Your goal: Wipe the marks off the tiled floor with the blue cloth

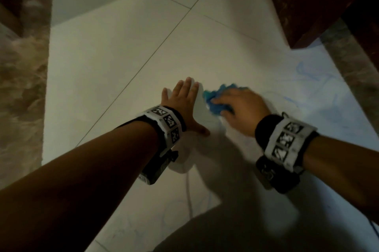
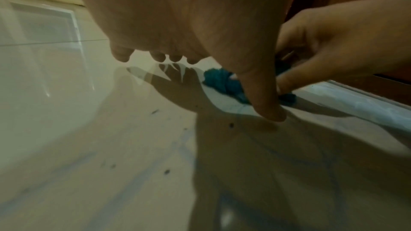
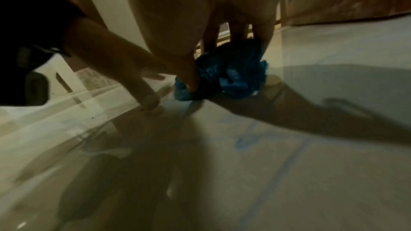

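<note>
A crumpled blue cloth (image 1: 217, 99) lies on the pale tiled floor (image 1: 127, 50), and my right hand (image 1: 242, 106) grips it from above with curled fingers. The same cloth (image 3: 224, 75) shows bunched under my thumb and fingers in the right wrist view. My left hand (image 1: 184, 102) lies flat on the floor just left of the cloth (image 2: 224, 83), fingers straight and spread. Faint blue scribble marks (image 1: 307, 75) cover the tile to the right of the cloth, and a blue streak (image 3: 246, 136) runs nearer my wrist.
A dark wooden furniture base (image 1: 320, 3) stands at the upper right. Brown marbled floor strips (image 1: 22, 79) border the white tiles on the left and right. Dark tile joints (image 1: 164, 40) cross the floor. More faint marks (image 1: 176, 210) lie near the bottom, with small dark specks (image 2: 166, 171).
</note>
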`<state>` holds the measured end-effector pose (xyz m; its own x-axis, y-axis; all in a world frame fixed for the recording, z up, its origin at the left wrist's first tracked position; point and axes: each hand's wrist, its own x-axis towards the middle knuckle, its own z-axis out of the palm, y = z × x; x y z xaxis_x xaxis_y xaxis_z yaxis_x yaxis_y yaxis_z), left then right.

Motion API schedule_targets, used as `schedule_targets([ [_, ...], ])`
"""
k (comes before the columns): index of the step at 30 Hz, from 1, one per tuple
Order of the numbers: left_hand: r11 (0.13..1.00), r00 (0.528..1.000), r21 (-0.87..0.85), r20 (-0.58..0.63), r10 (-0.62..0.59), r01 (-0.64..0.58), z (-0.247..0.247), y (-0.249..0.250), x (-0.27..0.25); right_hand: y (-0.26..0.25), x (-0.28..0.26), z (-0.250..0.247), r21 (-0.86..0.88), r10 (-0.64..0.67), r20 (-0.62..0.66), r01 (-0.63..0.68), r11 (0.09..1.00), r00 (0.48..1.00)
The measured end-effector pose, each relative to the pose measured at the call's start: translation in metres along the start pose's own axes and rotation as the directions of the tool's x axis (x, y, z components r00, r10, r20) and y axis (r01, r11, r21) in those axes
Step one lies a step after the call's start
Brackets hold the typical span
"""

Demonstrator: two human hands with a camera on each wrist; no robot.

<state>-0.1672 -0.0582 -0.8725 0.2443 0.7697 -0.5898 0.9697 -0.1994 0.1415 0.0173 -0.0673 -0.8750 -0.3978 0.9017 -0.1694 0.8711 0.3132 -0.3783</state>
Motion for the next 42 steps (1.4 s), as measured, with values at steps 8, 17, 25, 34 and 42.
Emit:
schedule_targets([
  [8, 0.998, 0.998, -0.006, -0.026, 0.065, -0.065, -0.013, 0.024, 0.019, 0.067, 0.019, -0.029, 0.06, 0.302, -0.104, -0.298, 0.953, 0.947],
  [17, 0.999, 0.998, 0.009, -0.021, 0.051, -0.051, -0.006, 0.028, 0.038, 0.074, 0.025, -0.031, 0.068, 0.232, -0.076, -0.227, 0.972, 0.97],
  [25, 0.999, 0.999, 0.04, -0.017, 0.03, -0.029, -0.009, 0.032, 0.039, 0.033, 0.008, -0.004, -0.074, -0.002, -0.035, -0.001, 0.997, 0.999],
  [34, 1.0, 1.0, 0.023, -0.013, 0.019, -0.019, -0.012, 0.034, 0.041, 0.054, 0.014, -0.011, 0.05, 0.138, -0.106, -0.133, 0.99, 0.985],
  [42, 1.0, 0.999, -0.002, -0.023, 0.03, -0.03, -0.011, 0.031, 0.041, 0.093, 0.022, -0.033, 0.081, 0.261, -0.132, -0.252, 0.964, 0.956],
])
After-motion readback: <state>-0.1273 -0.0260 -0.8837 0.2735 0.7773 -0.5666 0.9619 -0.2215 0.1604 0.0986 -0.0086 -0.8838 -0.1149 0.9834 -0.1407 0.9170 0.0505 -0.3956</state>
